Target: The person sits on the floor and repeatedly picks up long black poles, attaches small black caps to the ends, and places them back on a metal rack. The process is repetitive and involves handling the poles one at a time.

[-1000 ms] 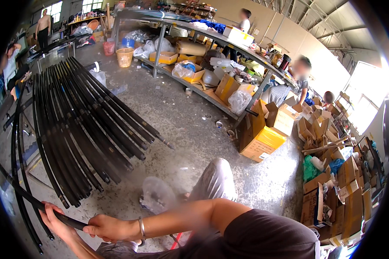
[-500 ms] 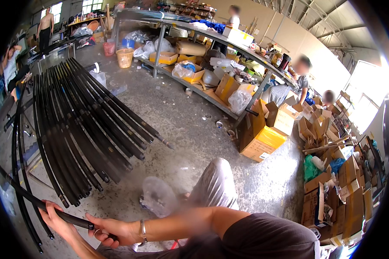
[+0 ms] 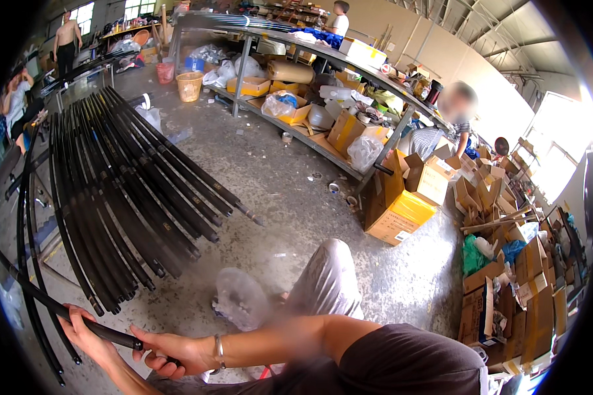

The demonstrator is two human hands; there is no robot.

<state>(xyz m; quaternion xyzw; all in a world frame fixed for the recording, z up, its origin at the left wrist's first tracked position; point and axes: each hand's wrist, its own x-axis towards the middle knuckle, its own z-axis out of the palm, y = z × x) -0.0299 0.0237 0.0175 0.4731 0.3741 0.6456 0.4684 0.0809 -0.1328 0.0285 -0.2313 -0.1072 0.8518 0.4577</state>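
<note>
I hold one long thin black rod (image 3: 39,296) low at the left of the view. My left hand (image 3: 85,329) wraps around it further up its length. My right hand (image 3: 171,352), with a metal bracelet on the wrist, grips it near the thicker butt end. The rod runs up and away to the left edge. Just beyond it a large bundle of similar black rods (image 3: 122,191) lies fanned out on a low frame, with their thick ends pointing toward me. My knee in grey trousers (image 3: 326,280) is to the right of my hands.
A long metal shelf table (image 3: 349,56) loaded with boxes and bags runs across the back. Yellow and brown cartons (image 3: 398,210) stand on the concrete floor at right, with more piled at the far right. A crumpled plastic bag (image 3: 240,299) lies by my knee. Other people stand at the back.
Both hands keep hold of the same rod. My right hand has shifted slightly right along its butt end. The view has barely moved.
</note>
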